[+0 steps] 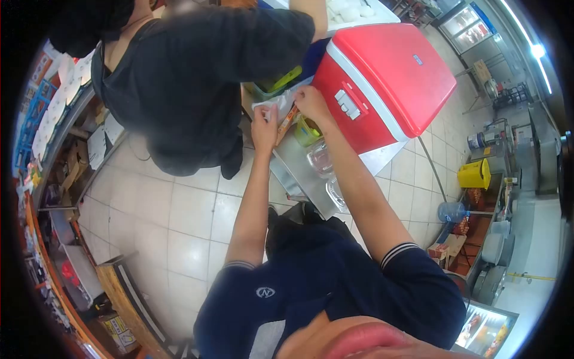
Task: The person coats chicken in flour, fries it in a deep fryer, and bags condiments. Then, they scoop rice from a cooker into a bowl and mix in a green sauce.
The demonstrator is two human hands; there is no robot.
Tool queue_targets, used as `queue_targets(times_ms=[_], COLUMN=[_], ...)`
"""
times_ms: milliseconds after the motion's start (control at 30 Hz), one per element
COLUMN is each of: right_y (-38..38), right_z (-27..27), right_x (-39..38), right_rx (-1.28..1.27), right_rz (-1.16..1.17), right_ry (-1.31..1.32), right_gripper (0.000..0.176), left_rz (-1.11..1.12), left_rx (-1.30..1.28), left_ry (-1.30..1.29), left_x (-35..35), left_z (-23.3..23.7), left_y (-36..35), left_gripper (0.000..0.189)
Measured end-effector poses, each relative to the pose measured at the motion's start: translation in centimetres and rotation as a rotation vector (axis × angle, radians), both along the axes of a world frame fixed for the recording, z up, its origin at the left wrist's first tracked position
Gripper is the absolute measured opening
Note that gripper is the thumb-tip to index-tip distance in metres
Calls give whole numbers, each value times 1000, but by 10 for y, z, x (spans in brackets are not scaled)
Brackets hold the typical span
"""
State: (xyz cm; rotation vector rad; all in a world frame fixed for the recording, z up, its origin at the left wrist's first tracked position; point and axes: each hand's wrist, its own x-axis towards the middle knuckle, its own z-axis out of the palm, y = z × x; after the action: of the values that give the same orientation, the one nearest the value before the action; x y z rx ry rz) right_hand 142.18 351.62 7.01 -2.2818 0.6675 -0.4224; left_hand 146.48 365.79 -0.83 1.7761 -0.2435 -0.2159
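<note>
A thin white piece of plastic or paper, perhaps a bag (282,108), is stretched between my two hands. My left hand (264,127) pinches its near left side, thumb against fingers. At its right end, my right hand (312,103) has closed fingers, close to the front of the red cooler (382,84). Just below the white piece lies an orange printed strip or box (286,127). Under my right forearm are a lime-green container (307,133) and clear plastic containers (320,159) on the metal table (304,184).
A co-worker in dark clothes (191,84) stands close on my left, one arm reaching behind the cooler. A white tray with pale round pieces (353,11) is at the back. Shelving lines the left; a yellow bucket (474,174) and water jug (451,212) stand right.
</note>
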Motion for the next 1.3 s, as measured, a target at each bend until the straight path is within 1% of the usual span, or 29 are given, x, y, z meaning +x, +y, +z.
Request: queue_targets(times_ms=[33, 100, 133, 200, 233, 267, 300, 333, 400, 467, 533, 600, 633, 700, 733, 767, 800, 833, 867, 900, 933, 967, 1033, 1067, 1133, 1167, 1233, 1267, 1300], right_y=[-1, -4, -5, -7, -5, -5, -4, -3, 4, 11, 21, 38, 41, 45, 50, 58, 65, 74, 83, 89, 87, 88, 94, 93, 94, 96, 112, 114, 115], right_z=[-7, -16, -20, -24, -26, -27, -24, -15, 8, 37, 71, 107, 115, 124, 126, 125, 121, 120, 121, 122, 110, 109, 112, 107, 101, 100, 126, 136, 144], right_x=[-1, 2, 4, 6, 5, 3, 3, 6, 2, -3, -16, -34, -45, -62, -68, -76, -80, -83, -85, -85, -81, -82, -83, -81, -76, -73, -68, -67, -67], right_rx=[28, 73, 119, 101, 86, 92, 234, 371, 560, 636, 756, 711, 697, 547, 573, 610, 589, 604, 637, 664, 582, 586, 512, 517, 306, 308, 104, 105, -114], right_rz=[40, 86, 127, 152, 169, 172, 165, 163, 127, 134, 164, 189, 204, 226, 232, 232, 271, 279, 306, 337, 320, 331, 334, 337, 397, 405, 274, 280, 458], right_ry=[40, 15, -1, -25, -41, -44, -71, -104, -119, -196, -360, -514, -522, -530, -504, -464, -428, -425, -425, -429, -461, -468, -424, -430, -556, -559, -838, -838, -732], right_gripper=[16, 15, 15, 15, 16, 16, 16, 16, 16, 17, 18, 18, 18, 14, 12, 11, 11, 11, 12, 12, 13, 13, 10, 10, 12, 12, 20, 20, 24], left_rz=[-2, -85, -77, -239, -237, -281, -321, -311, -332, -285, -282, -274, -142, 68, 151, 155, 132, 108, 117, 17, -82, -75, -140, -140, -112, -105, -154, -148, -179], left_rx=[7, -114, -112, 9, 16, 98, 180, 185, 396, 417, 387, 275, 132, -94, -174, -170, -152, -129, -113, -31, 46, 52, 75, 81, -16, -12, -76, -76, -244], left_ry=[-2, -496, -507, -584, -586, -602, -620, -632, -527, -446, -487, -628, -621, -652, -691, -689, -808, -933, -938, -915, -890, -899, -883, -889, -763, -768, -552, -552, -381], left_x=[-7, -9, -2, 9, 12, 15, 19, 20, 20, 22, 23, 18, 10, -25, -41, -56, -72, -78, -74, -68, -65, -61, -54, -57, -67, -70, -76, -78, -80], left_z=[14, 43, 38, 17, 11, 5, 3, 5, 11, 0, -2, -1, 14, 71, 101, 132, 161, 175, 178, 182, 186, 179, 159, 157, 159, 160, 159, 157, 150], left_y=[5, 7, 5, 0, 1, 1, 3, 4, 3, -2, -4, 10, 21, 52, 65, 72, 77, 81, 85, 88, 91, 96, 107, 111, 118, 123, 132, 134, 134], left_gripper=[41, 31, 31, 24, 24, 21, 20, 20, 24, 29, 28, 30, 30, 39, 48, 48, 50, 53, 53, 49, 46, 46, 31, 31, 18, 18, 13, 13, 12])
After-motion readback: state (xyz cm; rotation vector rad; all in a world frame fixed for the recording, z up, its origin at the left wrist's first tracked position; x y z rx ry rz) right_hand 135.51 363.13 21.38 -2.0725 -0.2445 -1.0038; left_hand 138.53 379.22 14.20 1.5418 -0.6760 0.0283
